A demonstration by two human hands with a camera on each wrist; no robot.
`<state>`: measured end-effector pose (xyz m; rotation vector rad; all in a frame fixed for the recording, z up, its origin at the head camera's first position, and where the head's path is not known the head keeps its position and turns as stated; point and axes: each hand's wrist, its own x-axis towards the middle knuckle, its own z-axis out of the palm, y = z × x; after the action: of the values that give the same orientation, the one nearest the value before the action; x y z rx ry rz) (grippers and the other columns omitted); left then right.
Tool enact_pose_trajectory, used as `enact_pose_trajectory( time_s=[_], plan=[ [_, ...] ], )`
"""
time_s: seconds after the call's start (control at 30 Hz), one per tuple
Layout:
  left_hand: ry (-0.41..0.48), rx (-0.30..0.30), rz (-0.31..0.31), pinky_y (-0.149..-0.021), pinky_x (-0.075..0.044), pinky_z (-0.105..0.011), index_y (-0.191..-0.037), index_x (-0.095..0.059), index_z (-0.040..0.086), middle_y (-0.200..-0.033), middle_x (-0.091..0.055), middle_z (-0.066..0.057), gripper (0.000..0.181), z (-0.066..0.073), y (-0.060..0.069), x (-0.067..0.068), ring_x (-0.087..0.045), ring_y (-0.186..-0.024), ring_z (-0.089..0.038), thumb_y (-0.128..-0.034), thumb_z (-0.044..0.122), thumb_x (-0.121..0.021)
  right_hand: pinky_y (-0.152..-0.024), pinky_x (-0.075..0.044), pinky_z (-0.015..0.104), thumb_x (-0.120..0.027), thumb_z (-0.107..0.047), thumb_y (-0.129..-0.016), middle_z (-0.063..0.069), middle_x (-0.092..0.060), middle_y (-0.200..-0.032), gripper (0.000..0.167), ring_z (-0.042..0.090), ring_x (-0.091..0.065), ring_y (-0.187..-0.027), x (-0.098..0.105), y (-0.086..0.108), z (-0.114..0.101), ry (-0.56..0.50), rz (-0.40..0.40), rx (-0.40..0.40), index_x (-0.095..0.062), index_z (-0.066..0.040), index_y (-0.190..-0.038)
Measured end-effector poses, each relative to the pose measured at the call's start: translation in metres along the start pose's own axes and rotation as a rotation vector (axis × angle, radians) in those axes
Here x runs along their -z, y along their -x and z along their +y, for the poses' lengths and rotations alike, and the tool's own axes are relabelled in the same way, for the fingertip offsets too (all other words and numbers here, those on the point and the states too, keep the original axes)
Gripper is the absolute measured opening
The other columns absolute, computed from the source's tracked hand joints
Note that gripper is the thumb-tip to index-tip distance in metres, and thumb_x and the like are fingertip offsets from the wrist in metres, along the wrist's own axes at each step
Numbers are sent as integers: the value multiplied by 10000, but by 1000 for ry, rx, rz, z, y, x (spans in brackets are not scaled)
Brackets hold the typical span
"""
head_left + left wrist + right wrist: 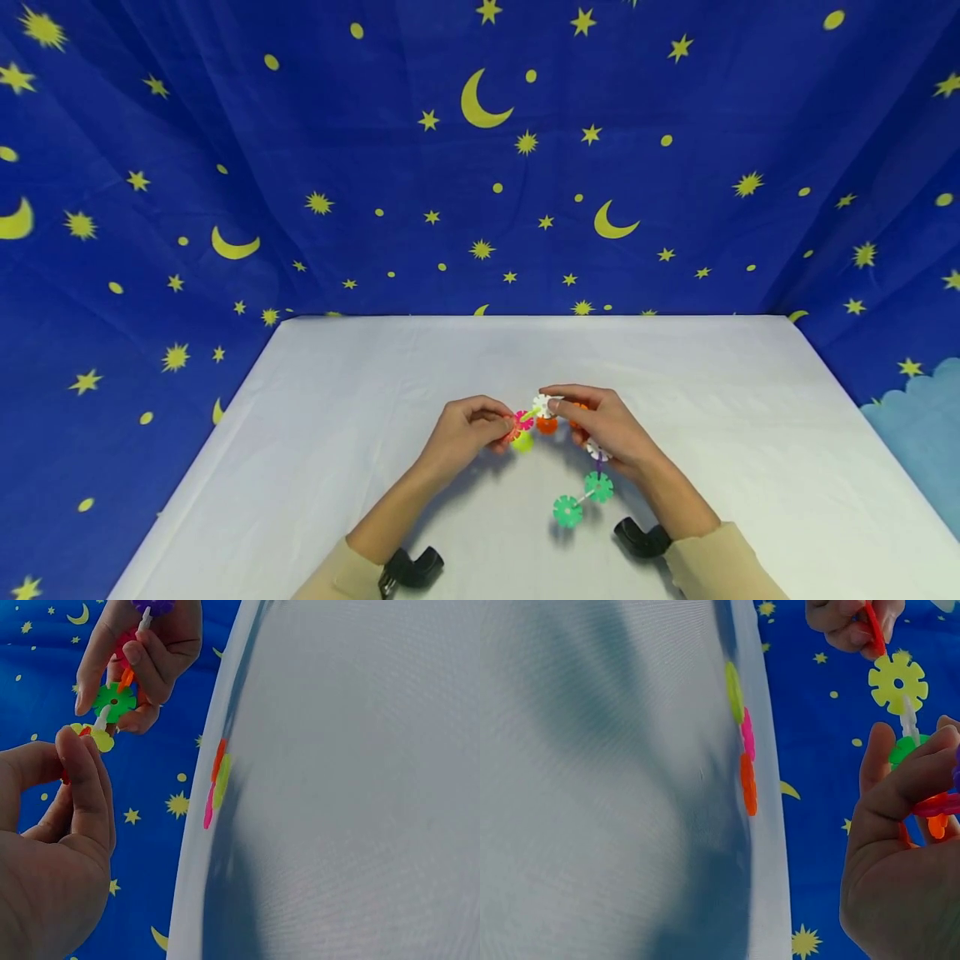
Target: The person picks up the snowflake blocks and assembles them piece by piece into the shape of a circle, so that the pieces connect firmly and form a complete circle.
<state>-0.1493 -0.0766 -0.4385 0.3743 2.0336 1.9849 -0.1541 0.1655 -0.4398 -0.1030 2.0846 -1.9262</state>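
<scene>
My left hand (465, 433) pinches a red notched disc (874, 628), seen edge-on in the right wrist view. A yellow disc (898, 682) adjoins it there, and a white connector (909, 720) runs from it to a green disc (115, 702). My right hand (611, 425) holds the chain farther along, around a pink disc (124, 649) and a purple disc (154, 606); its fingers partly hide them. In the head view the chain's tail hangs below my right hand, with a white disc (597, 451) and two green discs (567, 511). Some disc colours differ between views.
On the white-covered table (337, 375), loose orange (748, 785), pink (748, 735) and yellow (734, 691) discs lie close together. A blue cloth (405, 167) with yellow moons and stars surrounds the table's back and sides. Black wrist mounts (641, 537) sit at both wrists.
</scene>
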Motion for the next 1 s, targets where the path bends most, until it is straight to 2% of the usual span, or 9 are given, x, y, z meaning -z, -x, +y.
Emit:
enact_pose_trajectory(
  time_s=[0.1,0.17,0.43,0.67,0.77,0.87,1.0],
  plan=[
    [-17,-19,-2,-637,-565,-373,-991,-673,-14,-817,-665,-161,152,-1,0,-1,-636,-636,-226,-891,100,-685,-449,-370,227,-728,-347,-854,332,-534,-909,392,158,-454,-503,-1,0,0,-2,-4,6,-679,-181,-1206],
    [-7,-31,-3,-629,-565,-365,-982,-676,1,-813,-663,-149,164,-6,-2,0,-637,-633,-225,-883,130,-702,-451,-372,228,-732,-351,-848,346,-527,-917,385,162,-454,-504,-1,0,0,-2,2,5,-685,-193,-1196],
    [-3,-31,2,-635,-566,-369,-987,-676,1,-828,-661,-158,182,-5,-2,0,-641,-639,-234,-879,144,-712,-449,-370,223,-728,-363,-851,325,-562,-986,441,162,-462,-507,-2,-1,0,15,-6,6,-664,-155,-1234],
    [-26,-8,9,-634,-566,-400,-983,-675,-11,-803,-665,-149,132,-2,-1,-2,-642,-619,-226,-892,84,-682,-445,-357,231,-716,-367,-862,269,-593,-1054,446,176,-445,-507,-3,0,-1,29,-26,28,-654,-152,-1249],
    [-46,-3,9,-648,-561,-456,-989,-668,-35,-793,-664,-169,124,3,1,-3,-643,-614,-239,-901,52,-658,-443,-360,235,-708,-372,-868,257,-599,-1054,428,179,-438,-501,-4,0,0,40,-33,34,-657,-173,-1244],
    [-48,-5,8,-669,-552,-493,-991,-662,-59,-800,-662,-192,124,14,6,-5,-649,-632,-275,-905,29,-644,-446,-376,233,-709,-375,-867,218,-612,-1058,427,174,-444,-498,-5,0,0,45,-27,33,-658,-176,-1241],
    [-52,1,26,-677,-563,-438,-997,-665,-65,-826,-669,-184,137,25,11,-7,-663,-687,-330,-903,34,-652,-445,-396,232,-709,-365,-871,192,-618,-1053,452,162,-458,-493,-6,0,0,53,-16,33,-644,-137,-1257]
  ],
)
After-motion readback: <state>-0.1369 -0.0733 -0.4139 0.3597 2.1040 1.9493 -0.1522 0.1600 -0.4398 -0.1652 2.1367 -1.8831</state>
